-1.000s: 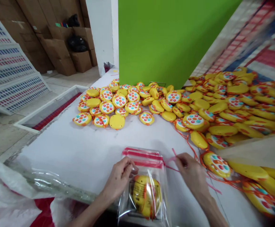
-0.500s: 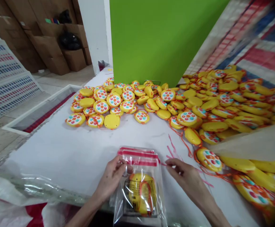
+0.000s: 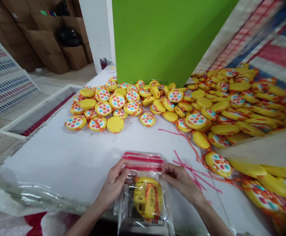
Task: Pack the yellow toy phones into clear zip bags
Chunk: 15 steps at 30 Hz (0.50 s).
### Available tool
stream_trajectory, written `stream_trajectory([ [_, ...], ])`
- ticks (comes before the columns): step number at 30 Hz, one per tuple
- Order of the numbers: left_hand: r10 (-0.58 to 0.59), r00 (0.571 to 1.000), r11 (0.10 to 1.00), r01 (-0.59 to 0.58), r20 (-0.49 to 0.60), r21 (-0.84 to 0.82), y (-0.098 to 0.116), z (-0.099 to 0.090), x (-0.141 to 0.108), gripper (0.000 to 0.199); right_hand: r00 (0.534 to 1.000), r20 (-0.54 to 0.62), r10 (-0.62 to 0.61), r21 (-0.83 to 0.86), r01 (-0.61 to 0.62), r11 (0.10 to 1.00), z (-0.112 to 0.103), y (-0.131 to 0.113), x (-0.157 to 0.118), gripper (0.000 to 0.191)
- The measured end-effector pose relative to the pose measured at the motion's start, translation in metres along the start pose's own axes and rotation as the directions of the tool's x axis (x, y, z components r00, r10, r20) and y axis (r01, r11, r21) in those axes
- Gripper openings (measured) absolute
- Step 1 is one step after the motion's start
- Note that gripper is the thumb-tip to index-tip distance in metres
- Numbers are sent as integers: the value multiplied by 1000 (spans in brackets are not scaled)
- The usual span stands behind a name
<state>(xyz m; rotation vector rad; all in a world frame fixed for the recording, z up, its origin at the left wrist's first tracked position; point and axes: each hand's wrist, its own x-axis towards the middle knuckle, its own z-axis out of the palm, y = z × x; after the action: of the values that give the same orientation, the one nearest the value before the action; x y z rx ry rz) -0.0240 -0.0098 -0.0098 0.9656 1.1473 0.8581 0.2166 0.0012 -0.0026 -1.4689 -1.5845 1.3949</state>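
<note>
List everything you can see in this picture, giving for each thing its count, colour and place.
bag: one, clear with red strips at the top, near table edge, between both hands.
toy in bag: one, yellow with orange cord.
loose toys: many, yellow with coloured dots, heaped across the far and right table.
strips: several, pink, right of the bag.
table: one, white.
panel: one, green, behind the heap.
boxes: several, brown, far left.
left hand: pinching the bag's left top.
right hand: pinching the bag's right top.
</note>
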Motion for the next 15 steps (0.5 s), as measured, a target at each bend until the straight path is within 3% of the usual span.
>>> stream_trajectory([
  [3,5,1000,1000,-5,-1,-10,-3,-1,2,18,1000,-3,-13,-12,13,1000,0,3,-1,14],
  [11,31,999,999,-30,-30,21,-2,2,-1,19,997,15,-80,-236,81,968,4,1,-4,19],
  [15,-2,994,998,9,-108,62,12,-21,-2,16,984,14,-177,-375,170,912,-12,-12,4,21],
])
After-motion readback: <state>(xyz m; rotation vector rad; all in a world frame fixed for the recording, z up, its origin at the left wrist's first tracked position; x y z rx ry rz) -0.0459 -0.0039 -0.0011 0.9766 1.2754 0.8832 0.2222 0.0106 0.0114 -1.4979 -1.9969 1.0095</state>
